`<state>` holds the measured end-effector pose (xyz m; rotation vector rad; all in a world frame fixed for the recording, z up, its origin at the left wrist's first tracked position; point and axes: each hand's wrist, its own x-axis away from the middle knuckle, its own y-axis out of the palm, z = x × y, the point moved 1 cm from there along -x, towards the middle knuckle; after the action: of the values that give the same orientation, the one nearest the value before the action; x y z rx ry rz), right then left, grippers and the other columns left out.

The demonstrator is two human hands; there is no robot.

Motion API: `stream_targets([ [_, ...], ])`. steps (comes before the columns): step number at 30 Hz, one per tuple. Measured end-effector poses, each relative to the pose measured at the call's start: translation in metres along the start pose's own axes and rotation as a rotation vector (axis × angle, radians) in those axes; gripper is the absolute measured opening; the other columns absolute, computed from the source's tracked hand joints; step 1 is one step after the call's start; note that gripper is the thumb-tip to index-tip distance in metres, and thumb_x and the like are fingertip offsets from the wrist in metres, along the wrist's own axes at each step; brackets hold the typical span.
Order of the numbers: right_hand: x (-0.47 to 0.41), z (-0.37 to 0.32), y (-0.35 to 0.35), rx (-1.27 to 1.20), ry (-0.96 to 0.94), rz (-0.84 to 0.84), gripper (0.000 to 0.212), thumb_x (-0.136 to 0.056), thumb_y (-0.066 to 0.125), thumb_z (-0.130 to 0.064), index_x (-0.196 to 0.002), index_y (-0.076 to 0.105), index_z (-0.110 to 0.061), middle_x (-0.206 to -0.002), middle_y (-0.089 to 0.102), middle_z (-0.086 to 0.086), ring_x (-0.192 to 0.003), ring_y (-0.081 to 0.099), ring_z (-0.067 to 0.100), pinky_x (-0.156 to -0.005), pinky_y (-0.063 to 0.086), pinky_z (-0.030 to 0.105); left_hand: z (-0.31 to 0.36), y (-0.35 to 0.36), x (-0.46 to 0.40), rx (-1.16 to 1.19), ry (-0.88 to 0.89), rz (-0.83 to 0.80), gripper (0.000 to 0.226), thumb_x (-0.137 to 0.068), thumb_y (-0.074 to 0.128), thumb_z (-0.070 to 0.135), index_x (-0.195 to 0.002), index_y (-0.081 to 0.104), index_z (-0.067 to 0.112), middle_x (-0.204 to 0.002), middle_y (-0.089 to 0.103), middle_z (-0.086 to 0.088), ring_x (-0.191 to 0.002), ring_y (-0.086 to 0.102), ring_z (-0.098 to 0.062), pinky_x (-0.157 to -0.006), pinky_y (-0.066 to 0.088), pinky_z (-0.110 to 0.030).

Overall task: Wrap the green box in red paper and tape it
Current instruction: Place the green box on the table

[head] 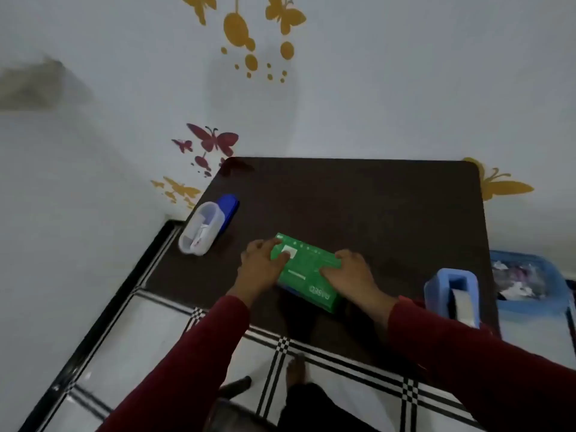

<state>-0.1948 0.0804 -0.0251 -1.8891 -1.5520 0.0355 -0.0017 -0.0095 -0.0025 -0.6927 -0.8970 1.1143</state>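
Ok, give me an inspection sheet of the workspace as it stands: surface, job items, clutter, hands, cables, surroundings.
Surface: dark brown table, rounded corners, set against the wall.
Job's things: green box lies flat near the front edge, unwrapped; blue tape dispenser at the right front corner; red paper not seen.
Clutter: clear plastic container with a blue lid beside it at the left edge; blue bin of mixed items beyond the right edge.
Hands: left hand holds the box's left end; right hand holds its right end; fingers curled over the box.
Cables: nothing seen.
Surroundings: pale wall with butterfly decals; white tiled floor with black stripes.
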Motion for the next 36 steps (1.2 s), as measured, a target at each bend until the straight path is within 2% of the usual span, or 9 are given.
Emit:
stream_targets([
  [3, -0.024, 0.001, 0.040, -0.015, 0.111, 0.105, 0.055, -0.089, 0.068, -0.033, -0.139, 0.051, -0.017, -0.155, 0.031, 0.011, -0.132, 0.050, 0.036, -0.108, 0.044, 0.037, -0.037, 0.011, -0.043, -0.070, 0.053, -0.081, 0.053, -0.100, 0.055, 0.050, -0.151, 0.044, 0.042, -0.161, 0.026, -0.012, -0.148, 0.029, -0.037, -0.120, 0.030, -0.051],
  [6, -0.036, -0.009, 0.076, -0.082, 0.160, 0.328, 0.059, -0.086, 0.074, -0.024, -0.138, 0.048, -0.022, -0.164, 0.006, 0.012, -0.130, 0.051, 0.036, -0.108, 0.047, 0.041, -0.072, 0.019, -0.075, 0.059, 0.202, -0.157, 0.053, -0.102, 0.056, 0.036, -0.153, 0.041, 0.040, -0.154, 0.036, -0.008, -0.135, 0.047, -0.027, -0.110, 0.045, -0.040],
  [10, -0.051, -0.027, 0.096, -0.230, 0.220, 0.524, 0.069, -0.081, 0.083, -0.020, -0.140, 0.048, -0.018, -0.149, 0.030, 0.008, -0.115, 0.052, 0.020, -0.094, 0.043, 0.024, -0.098, 0.016, -0.103, 0.148, 0.309, -0.131, 0.053, -0.103, 0.052, 0.038, -0.153, 0.036, 0.045, -0.143, 0.041, 0.000, -0.130, 0.048, -0.019, -0.108, 0.049, -0.044],
  [14, -0.078, -0.040, 0.106, -0.359, 0.198, 0.677, 0.073, -0.074, 0.089, -0.030, -0.138, 0.053, -0.027, -0.130, 0.060, -0.006, -0.110, 0.062, 0.009, -0.098, 0.053, 0.031, -0.112, 0.007, -0.136, 0.271, 0.330, -0.075, 0.051, -0.101, 0.058, 0.038, -0.149, 0.044, 0.047, -0.137, 0.040, 0.007, -0.127, 0.047, -0.014, -0.109, 0.047, -0.044],
  [17, -0.100, -0.047, 0.119, -0.493, 0.157, 0.696, 0.067, -0.078, 0.088, -0.032, -0.136, 0.055, -0.039, -0.114, 0.068, -0.022, -0.103, 0.066, -0.004, -0.095, 0.057, 0.030, -0.122, 0.007, -0.152, 0.506, 0.328, 0.052, 0.047, -0.097, 0.065, 0.031, -0.141, 0.056, 0.042, -0.135, 0.048, 0.006, -0.126, 0.051, -0.011, -0.108, 0.048, -0.041],
  [20, -0.120, -0.047, 0.136, -0.664, 0.076, 0.748, 0.061, -0.085, 0.081, -0.013, -0.137, 0.058, -0.037, -0.118, 0.069, -0.025, -0.107, 0.068, -0.001, -0.096, 0.058, 0.035, -0.132, 0.017, -0.160, 0.709, 0.353, 0.189, 0.046, -0.092, 0.066, 0.022, -0.138, 0.063, 0.021, -0.139, 0.057, 0.001, -0.130, 0.055, -0.021, -0.109, 0.048, -0.050],
  [24, -0.148, -0.036, 0.149, -0.866, -0.027, 0.858, 0.048, -0.085, 0.071, 0.004, -0.127, 0.071, -0.020, -0.116, 0.076, -0.003, -0.107, 0.073, 0.016, -0.095, 0.059, 0.046, -0.142, 0.037, -0.176, 0.908, 0.310, 0.314, 0.047, -0.088, 0.064, 0.021, -0.135, 0.066, 0.014, -0.140, 0.064, -0.002, -0.131, 0.058, -0.025, -0.108, 0.046, -0.059],
  [30, -0.155, -0.019, 0.160, -0.961, -0.163, 0.911, 0.043, -0.078, 0.070, -0.015, -0.121, 0.076, -0.016, -0.109, 0.079, 0.004, -0.105, 0.074, 0.026, -0.091, 0.059, 0.041, -0.142, 0.041, -0.176, 0.989, 0.308, 0.325, 0.044, -0.091, 0.063, 0.017, -0.134, 0.068, 0.023, -0.130, 0.069, 0.012, -0.118, 0.066, -0.008, -0.100, 0.055, -0.034],
  [36, -0.156, -0.010, 0.163, -0.835, -0.208, 0.878, 0.036, -0.081, 0.070, -0.022, -0.115, 0.078, -0.032, -0.099, 0.080, -0.010, -0.092, 0.076, 0.011, -0.084, 0.058, 0.035, -0.144, 0.041, -0.180, 1.065, 0.287, 0.263, 0.045, -0.096, 0.065, 0.011, -0.133, 0.067, 0.036, -0.121, 0.072, 0.014, -0.103, 0.072, -0.003, -0.082, 0.058, -0.024],
])
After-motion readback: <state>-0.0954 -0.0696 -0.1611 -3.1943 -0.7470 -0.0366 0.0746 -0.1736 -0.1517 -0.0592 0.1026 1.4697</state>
